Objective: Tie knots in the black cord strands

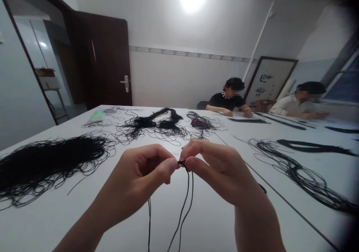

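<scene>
Between my two hands, over the white table (213, 214), a black cord (185, 207) is held by a short knotted-looking stretch. My left hand (148, 169) pinches one end of that stretch between thumb and fingertips. On the other side my right hand (213, 166) pinches the cord with thumb and forefinger, close to the left fingertips. Two loose strands drop from the middle toward the table's near edge. More thin black strands hang below my left hand. The exact form of the knot is partly hidden by my fingers.
A big heap of black cord (53, 158) lies at left, with tangled bundles (157, 123) farther back. More cord hanks (297, 169) lie at right. Two people (230, 98) sit at the far right side. A pale green item (97, 115) rests near the back left.
</scene>
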{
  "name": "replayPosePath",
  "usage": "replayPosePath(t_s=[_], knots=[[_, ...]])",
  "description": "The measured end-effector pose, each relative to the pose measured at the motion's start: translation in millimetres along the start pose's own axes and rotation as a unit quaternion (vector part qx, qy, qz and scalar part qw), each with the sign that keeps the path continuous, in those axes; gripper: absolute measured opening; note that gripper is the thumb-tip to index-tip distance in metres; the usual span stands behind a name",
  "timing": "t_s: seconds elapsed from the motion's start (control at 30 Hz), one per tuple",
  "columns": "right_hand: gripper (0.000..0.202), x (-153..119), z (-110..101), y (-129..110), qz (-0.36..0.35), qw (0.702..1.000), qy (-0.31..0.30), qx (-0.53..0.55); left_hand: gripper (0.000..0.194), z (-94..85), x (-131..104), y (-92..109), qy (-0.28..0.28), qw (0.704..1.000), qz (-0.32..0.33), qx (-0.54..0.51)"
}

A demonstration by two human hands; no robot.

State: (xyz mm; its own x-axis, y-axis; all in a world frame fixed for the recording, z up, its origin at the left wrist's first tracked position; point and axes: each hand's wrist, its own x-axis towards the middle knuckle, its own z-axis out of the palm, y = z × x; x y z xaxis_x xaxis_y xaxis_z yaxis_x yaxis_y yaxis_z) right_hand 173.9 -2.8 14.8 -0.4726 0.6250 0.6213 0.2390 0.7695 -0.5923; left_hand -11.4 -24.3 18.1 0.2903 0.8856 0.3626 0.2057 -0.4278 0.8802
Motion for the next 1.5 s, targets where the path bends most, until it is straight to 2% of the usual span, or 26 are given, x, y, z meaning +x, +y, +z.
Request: replayPosePath(t_s=[0.23, 0.37, 0.47, 0.57, 0.67, 0.7, 0.83, 0.9, 0.97, 1.03, 1.1, 1.23, 1.3, 1.4, 1.5], knots=[[0.017, -1, -1, 0, -0.002, 0.999, 0.009, -0.033, 0.021, 3.9, 2, -3, -0.008, 1.000, -0.004, -0.011], [0.012, 0, -3, 3, -0.030, 0.991, 0.030, -0.127, 0.020, 5.1, 5, -6, -0.031, 0.999, -0.020, -0.026], [0.012, 2, -2, 8, -0.054, 0.973, 0.054, -0.218, 0.017, 5.9, 10, -14, -0.067, 0.991, -0.041, -0.104], [0.007, 4, -1, 10, -0.062, 0.959, 0.087, -0.263, 0.018, 6.1, 18, -21, -0.080, 0.976, -0.047, -0.197], [0.006, 2, 2, 4, -0.093, 0.949, 0.160, -0.257, 0.018, 5.5, 22, -24, -0.057, 0.971, -0.055, -0.227], [0.004, 0, 3, 1, -0.107, 0.950, 0.166, -0.242, 0.018, 5.2, 23, -25, -0.049, 0.971, -0.056, -0.227], [0.015, -8, 10, -10, -0.161, 0.957, 0.091, -0.224, 0.019, 4.6, 24, -26, -0.018, 0.975, -0.047, -0.215], [0.018, -10, 13, -12, -0.177, 0.942, 0.089, -0.272, 0.020, 3.8, 24, -28, -0.005, 0.975, -0.049, -0.216], [0.019, -9, 15, -11, -0.179, 0.921, 0.111, -0.327, 0.020, 2.2, 23, -29, 0.000, 0.975, -0.054, -0.217], [0.021, -7, 16, -9, -0.167, 0.906, 0.131, -0.367, 0.020, 0.2, 22, -30, -0.001, 0.976, -0.058, -0.210], [0.023, -4, 17, -6, -0.143, 0.909, 0.140, -0.365, 0.021, -1.4, 21, -30, -0.005, 0.979, -0.060, -0.195], [0.009, 4, 16, 2, -0.085, 0.968, 0.119, -0.204, 0.019, -1.3, 20, -27, -0.014, 0.973, -0.062, -0.220], [0.012, 7, 15, 5, -0.049, 0.984, 0.107, -0.136, 0.018, 0.2, 20, -24, -0.002, 0.955, -0.069, -0.289], [0.012, 8, 12, 9, 0.016, 0.990, 0.097, -0.104, 0.021, 1.9, 21, -20, 0.027, 0.917, -0.081, -0.390], [0.008, 7, 9, 10, 0.057, 0.988, 0.099, -0.106, 0.021, 1.5, 24, -18, 0.065, 0.903, -0.086, -0.416]])
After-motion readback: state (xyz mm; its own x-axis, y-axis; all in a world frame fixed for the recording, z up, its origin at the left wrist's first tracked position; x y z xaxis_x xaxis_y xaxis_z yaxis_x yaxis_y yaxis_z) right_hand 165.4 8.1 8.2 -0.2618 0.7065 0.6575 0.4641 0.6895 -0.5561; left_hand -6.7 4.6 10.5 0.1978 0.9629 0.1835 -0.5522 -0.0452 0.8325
